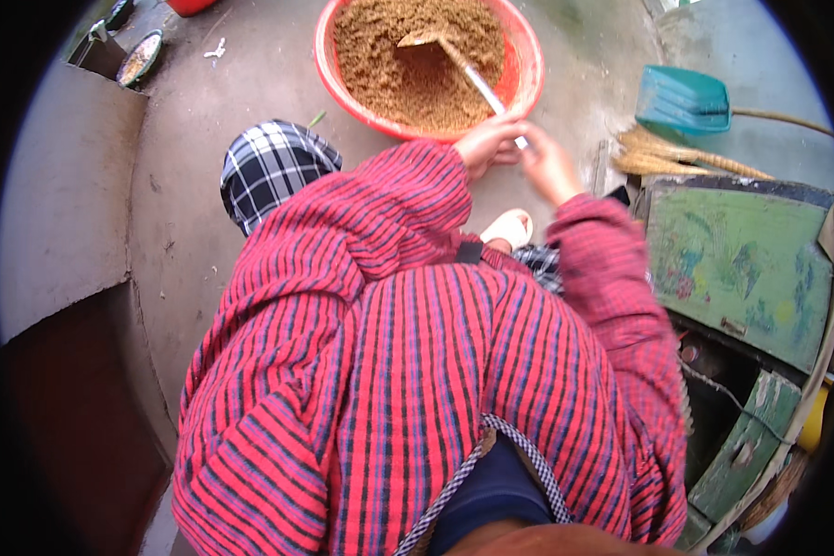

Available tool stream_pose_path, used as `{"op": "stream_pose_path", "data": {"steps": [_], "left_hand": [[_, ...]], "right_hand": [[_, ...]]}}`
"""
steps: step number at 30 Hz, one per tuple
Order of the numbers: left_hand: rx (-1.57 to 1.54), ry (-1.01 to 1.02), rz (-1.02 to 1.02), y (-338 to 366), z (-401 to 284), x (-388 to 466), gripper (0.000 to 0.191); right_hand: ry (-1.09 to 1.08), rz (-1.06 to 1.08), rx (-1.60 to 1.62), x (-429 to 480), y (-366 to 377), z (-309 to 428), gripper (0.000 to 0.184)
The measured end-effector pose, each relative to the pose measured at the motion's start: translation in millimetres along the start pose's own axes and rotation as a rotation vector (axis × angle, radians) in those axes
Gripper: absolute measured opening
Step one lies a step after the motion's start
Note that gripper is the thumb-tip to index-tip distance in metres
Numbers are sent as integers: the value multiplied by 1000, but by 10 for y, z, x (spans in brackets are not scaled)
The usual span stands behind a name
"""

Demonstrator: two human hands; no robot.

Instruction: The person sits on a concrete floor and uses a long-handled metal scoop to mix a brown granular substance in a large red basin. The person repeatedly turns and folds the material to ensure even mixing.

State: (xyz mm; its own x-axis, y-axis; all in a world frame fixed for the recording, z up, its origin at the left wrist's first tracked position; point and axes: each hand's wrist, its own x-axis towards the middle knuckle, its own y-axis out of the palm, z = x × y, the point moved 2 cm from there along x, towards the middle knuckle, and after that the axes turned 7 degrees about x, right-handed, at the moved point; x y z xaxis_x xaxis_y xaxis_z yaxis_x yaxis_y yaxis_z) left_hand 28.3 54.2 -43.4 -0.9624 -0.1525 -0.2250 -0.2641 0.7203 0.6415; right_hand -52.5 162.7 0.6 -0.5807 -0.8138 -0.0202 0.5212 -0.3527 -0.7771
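In front of me a red plastic basin [532, 73] on the floor holds a brown, crumbly, grain-like mass [382, 69]. A long-handled scoop or ladle [483, 87] slants into it, its head resting at a hollow in the mass. My left hand [488, 147] is closed around the pale handle just outside the basin's near rim. My right hand [552, 163], slightly blurred, grips the handle's near end close beside the left. Exact finger placement is partly hidden.
A teal plastic dustpan [684, 101] and straw brooms [695, 154] lie to the right, beyond a painted green cabinet [743, 257]. A shallow dish [141, 59] sits at upper left. My plaid-covered knee [278, 163] juts out left of the basin; concrete floor [181, 174] surrounds it.
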Motion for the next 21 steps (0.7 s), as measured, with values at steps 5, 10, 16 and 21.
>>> {"op": "stream_pose_path", "data": {"steps": [5, 10, 16, 21], "left_hand": [[124, 77, 254, 477, -192, -327, 70], [152, 11, 310, 531, -150, -378, 72], [126, -115, 187, 454, -15, -253, 63], [127, -281, -61, 173, 223, -122, 43]], "right_hand": [[127, 276, -332, -44, -1202, 767, 39], [337, 462, -536, 64, -1796, 1470, 37], [164, 616, -605, 305, -1297, 777, 35], [98, 514, -490, 185, -884, 167, 38]]}}
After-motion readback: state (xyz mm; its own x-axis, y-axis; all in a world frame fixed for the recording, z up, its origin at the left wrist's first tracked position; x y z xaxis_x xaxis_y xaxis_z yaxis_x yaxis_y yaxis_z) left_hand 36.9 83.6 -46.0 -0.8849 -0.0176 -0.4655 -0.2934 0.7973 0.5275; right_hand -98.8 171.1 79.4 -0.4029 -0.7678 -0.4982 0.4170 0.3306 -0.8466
